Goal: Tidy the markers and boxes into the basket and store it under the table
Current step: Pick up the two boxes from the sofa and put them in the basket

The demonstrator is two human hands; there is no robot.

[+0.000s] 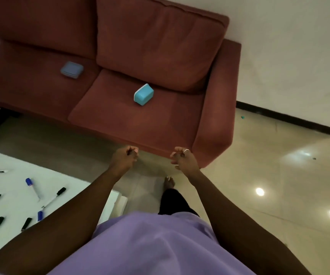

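Two boxes lie on a red sofa [160, 124]: a grey-blue flat box [72, 69] on the left seat cushion and a bright blue box [143, 94] tipped on its side on the right cushion. Several markers are scattered on the white table [75, 181] at the lower left, among them a blue-capped marker [32, 186] and a black-capped marker [54, 197]. My left hand [124, 158] is held out in front of the sofa's front edge with fingers curled shut and nothing in it. My right hand [182, 158], wearing a ring, hovers beside it with fingers loosely apart. No basket is in view.
Glossy beige floor tiles [279, 185] stretch to the right of the sofa, with a dark skirting strip along the white wall. A small teal scrap [243, 116] lies on the floor near the wall. My foot [169, 182] stands between table and sofa.
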